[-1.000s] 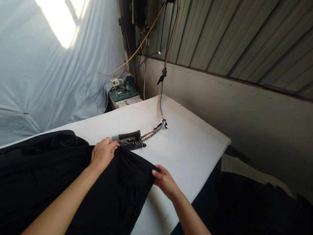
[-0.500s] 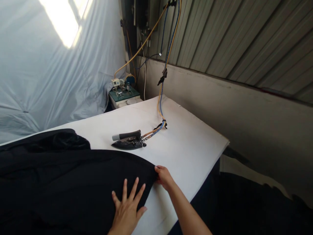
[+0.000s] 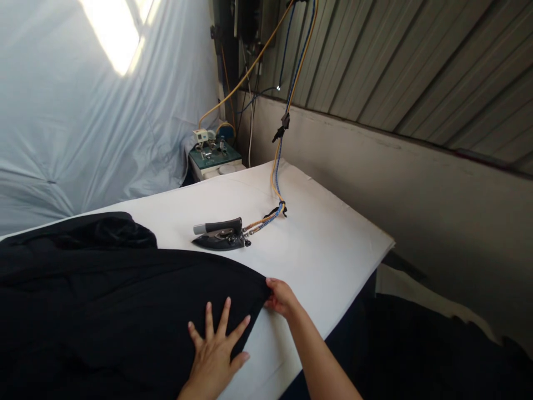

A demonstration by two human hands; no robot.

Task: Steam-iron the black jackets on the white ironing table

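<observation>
Black fabric (image 3: 137,300), perhaps a garment, spreads over the left part of the white table (image 3: 328,239). My left hand (image 3: 216,350) lies flat on it near its right edge, fingers spread. At the fabric's right corner, my right hand (image 3: 281,297) pinches the edge between thumb and fingers. Beyond the fabric a black iron (image 3: 220,233) with a grey-tipped handle rests on the table, its pointed end toward the left. Neither hand touches it. A bunched fold (image 3: 125,230) of the black cloth lies at the back left.
Blue and yellow hoses (image 3: 277,166) run from the iron up past the wall. Behind the table's far edge stands a green-topped machine (image 3: 216,155). A pale sheet (image 3: 104,122) hangs at the left. Dark cloth (image 3: 416,339) lies beyond the table's right edge.
The view has shifted slightly, so the iron and hoses appear a little higher and to the right. Both hands keep nearly the same places on the fabric.
</observation>
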